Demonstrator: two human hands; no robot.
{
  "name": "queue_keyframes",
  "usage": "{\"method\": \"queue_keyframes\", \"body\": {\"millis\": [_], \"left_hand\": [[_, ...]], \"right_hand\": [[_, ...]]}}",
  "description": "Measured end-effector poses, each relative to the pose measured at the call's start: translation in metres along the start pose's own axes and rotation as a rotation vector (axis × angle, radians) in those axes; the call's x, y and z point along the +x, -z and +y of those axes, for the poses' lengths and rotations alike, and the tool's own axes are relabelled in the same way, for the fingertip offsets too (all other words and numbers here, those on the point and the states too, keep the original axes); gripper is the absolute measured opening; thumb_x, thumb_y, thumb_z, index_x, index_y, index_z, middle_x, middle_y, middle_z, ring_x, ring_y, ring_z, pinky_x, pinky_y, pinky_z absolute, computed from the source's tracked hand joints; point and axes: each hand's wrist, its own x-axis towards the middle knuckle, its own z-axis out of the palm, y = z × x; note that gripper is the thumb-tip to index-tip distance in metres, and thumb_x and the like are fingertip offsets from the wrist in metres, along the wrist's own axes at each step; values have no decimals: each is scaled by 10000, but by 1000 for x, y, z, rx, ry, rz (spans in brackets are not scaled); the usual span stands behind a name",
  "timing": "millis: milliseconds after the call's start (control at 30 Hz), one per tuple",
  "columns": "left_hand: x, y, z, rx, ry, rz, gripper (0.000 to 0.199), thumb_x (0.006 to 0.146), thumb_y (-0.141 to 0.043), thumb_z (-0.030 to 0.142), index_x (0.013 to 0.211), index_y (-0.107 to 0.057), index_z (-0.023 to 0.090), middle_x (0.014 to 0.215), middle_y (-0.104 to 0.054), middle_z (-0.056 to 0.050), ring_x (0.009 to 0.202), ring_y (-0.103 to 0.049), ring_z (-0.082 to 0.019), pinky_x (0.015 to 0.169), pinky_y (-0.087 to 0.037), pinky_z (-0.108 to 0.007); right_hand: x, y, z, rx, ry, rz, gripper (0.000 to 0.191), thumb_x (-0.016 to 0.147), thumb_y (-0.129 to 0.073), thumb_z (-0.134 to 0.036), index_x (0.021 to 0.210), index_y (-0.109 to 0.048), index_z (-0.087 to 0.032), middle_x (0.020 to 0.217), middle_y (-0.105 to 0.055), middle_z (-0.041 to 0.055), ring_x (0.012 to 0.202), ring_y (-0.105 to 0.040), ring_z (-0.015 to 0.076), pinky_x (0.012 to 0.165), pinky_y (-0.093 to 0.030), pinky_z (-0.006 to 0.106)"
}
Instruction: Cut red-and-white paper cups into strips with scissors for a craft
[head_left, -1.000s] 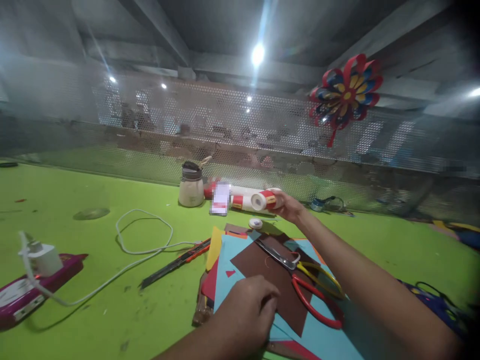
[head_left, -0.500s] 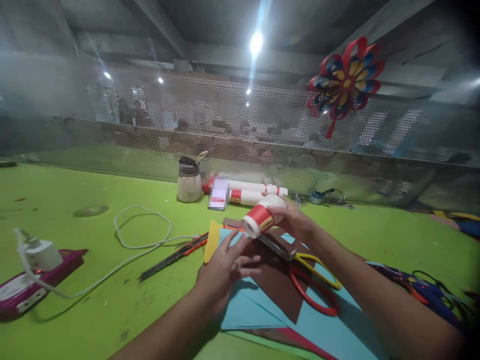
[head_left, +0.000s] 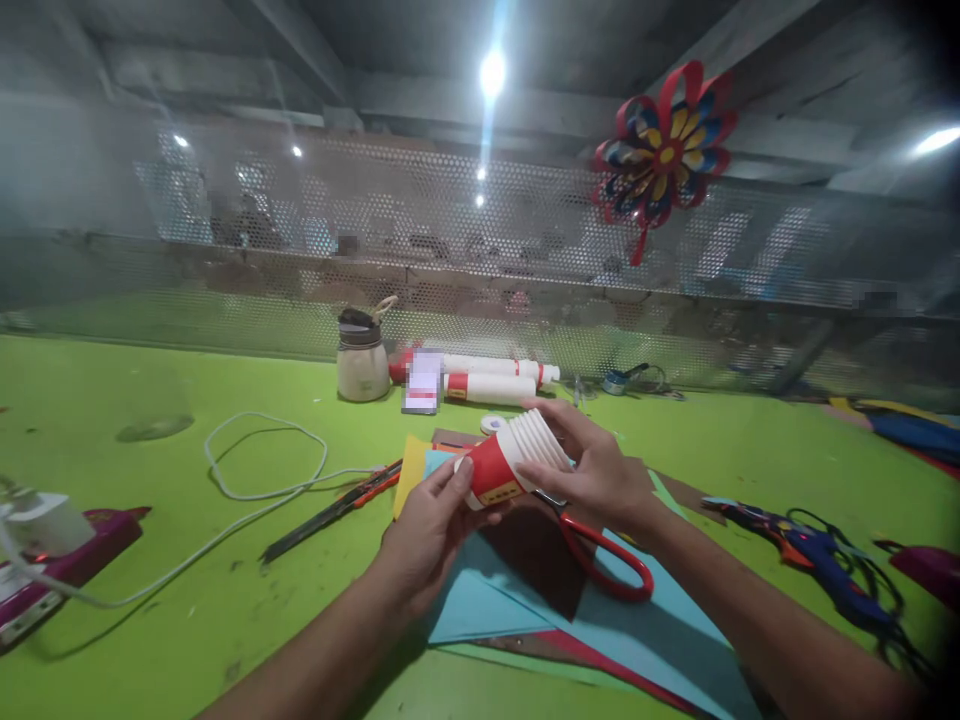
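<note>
A short stack of red and white paper cups (head_left: 499, 465) is held tilted above the coloured paper, its base toward the left. My left hand (head_left: 442, 500) grips the base end, thumb on top. My right hand (head_left: 589, 465) is wrapped round the rim end. Below lie brown paper (head_left: 551, 580) and light blue sheets (head_left: 480, 600). A pair of scissors (head_left: 611, 560) with a red handle rests on them, partly hidden by the right hand and the cups. Just behind the cups sits a small white roll of tape (head_left: 493, 425).
Further back are a jar-like bottle (head_left: 362, 360), a phone (head_left: 423, 382) and long stacks of cups (head_left: 495, 388). A utility knife (head_left: 330, 510) and white cable (head_left: 262, 500) lie left, near a purple power strip (head_left: 97, 550). Right is a blue glue gun (head_left: 810, 550).
My left hand, open before, has closed on the base of the cup stack. The stack has come lower and nearer, and the tape roll now shows behind it. The view has shifted right.
</note>
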Motion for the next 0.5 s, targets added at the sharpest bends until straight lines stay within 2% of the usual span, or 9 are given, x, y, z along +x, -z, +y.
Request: {"method": "queue_keyframes", "body": {"millis": [133,267,400,500], "left_hand": [[1,4,0,0,40,26,335,863,-594,335,1082,-635,84,1023,-686,-147,795,-648,-175,603,-534,-239],[6,10,-1,-112,43,21,302,855,-604,325,1063,-640,109,978,-688,-115,738,-632,-157,605,-526,-250],[6,9,-1,-261,88,-41,304,880,-548,334,1067,-640,112,894,-690,-98,705,-623,-163,602,-511,-271],[5,8,-1,-313,113,-46,289,895,-495,293,1062,-644,111,935,-698,-108,737,-632,-175,645,-516,-294]], "right_hand": [[-2,11,1,15,-12,113,522,698,-745,-407,1154,-579,-215,1126,-616,82,1008,-597,255,843,-509,369],[-1,30,4,63,-47,224,496,749,-691,-455,1163,-577,-205,1086,-631,82,920,-617,238,747,-526,337],[-8,37,-3,157,-70,228,520,781,-637,-519,1209,-560,-235,1082,-632,77,834,-625,216,682,-527,318],[-14,37,-14,283,-121,228,536,792,-607,-538,1241,-523,-258,1089,-635,76,834,-633,224,679,-533,320]]}}
